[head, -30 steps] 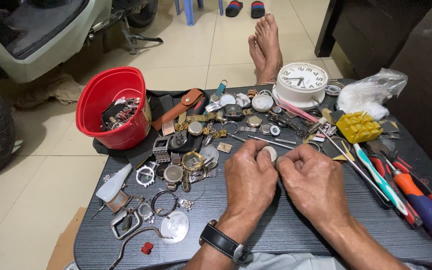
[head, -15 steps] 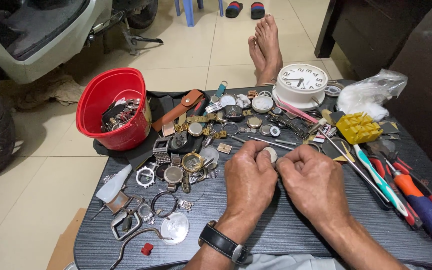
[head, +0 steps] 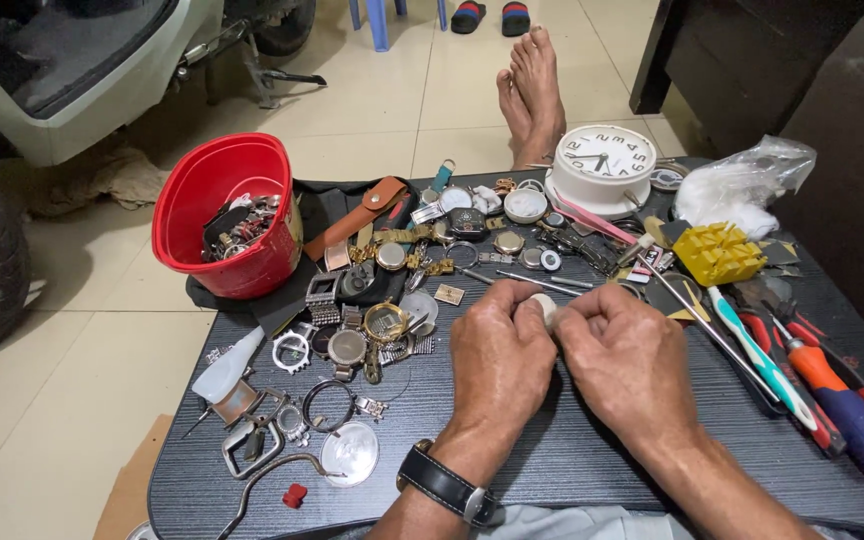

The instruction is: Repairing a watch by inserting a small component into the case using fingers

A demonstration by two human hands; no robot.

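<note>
Disc [head: 544,305], small and pale, pinched between both hands over the dark bench [head: 572,470].

Left hand [head: 500,362] and right hand [head: 624,362] are each closed on the disc, fingertips meeting at its rim, so only a sliver shows. It looks light, stiff and smooth, likely a watch part that could slip or scratch; the rim seems the safest hold. Loose watches [head: 384,322] lie just left, a red tub [head: 224,212] sits further left, a white clock [head: 607,165] stands behind, and screwdrivers [head: 837,395] lie to the right.
</note>
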